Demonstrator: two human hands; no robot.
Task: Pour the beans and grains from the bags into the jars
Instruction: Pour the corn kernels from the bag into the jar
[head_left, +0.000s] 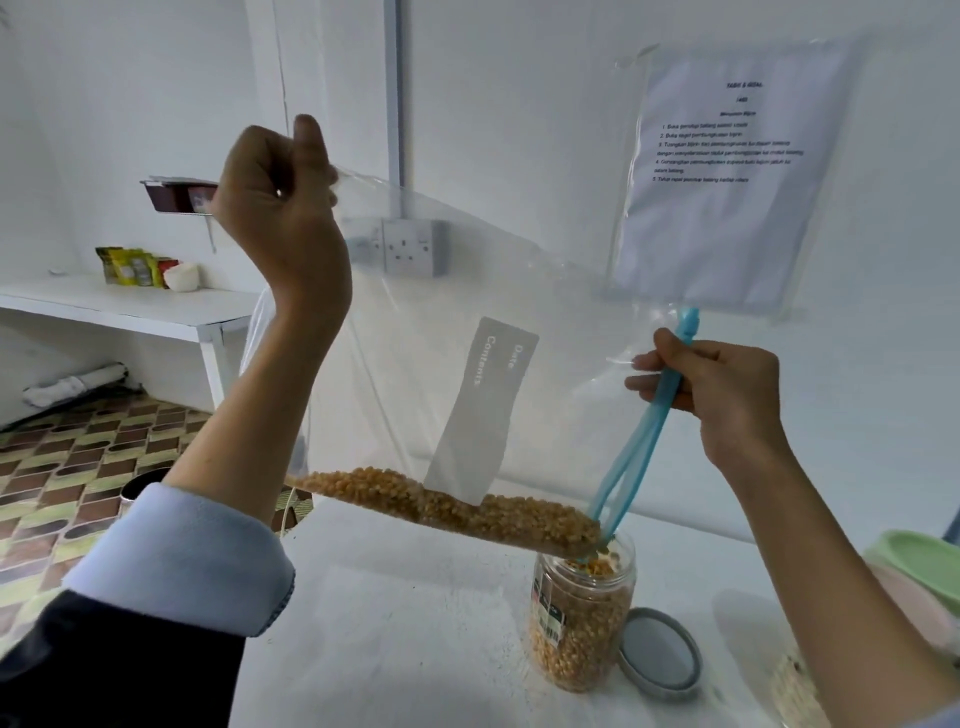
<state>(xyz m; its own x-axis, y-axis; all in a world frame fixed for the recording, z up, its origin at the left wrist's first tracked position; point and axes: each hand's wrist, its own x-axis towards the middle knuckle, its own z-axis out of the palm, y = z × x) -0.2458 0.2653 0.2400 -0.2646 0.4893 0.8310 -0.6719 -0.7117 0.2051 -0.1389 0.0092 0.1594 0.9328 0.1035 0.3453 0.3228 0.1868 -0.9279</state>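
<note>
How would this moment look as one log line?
pouring | left hand pinches clear plastic bag | right hand pinches zip | kernels entering clear jar

Glossy clear plastic bag (467, 270), clear plastic jar (582, 618), matt lid (658, 652).

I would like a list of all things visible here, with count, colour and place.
bag: one, clear, held tilted over the jar
kernels: many, yellow, in bag and jar
jar: one, clear, on the table
lid: one, grey, beside the jar
table: one, white, front
sheet: one, white, on the wall
socket: one, white, wall
shelf: one, white, left
left hand: grips the bag's corner
right hand: pinches the blue zip strip
</note>
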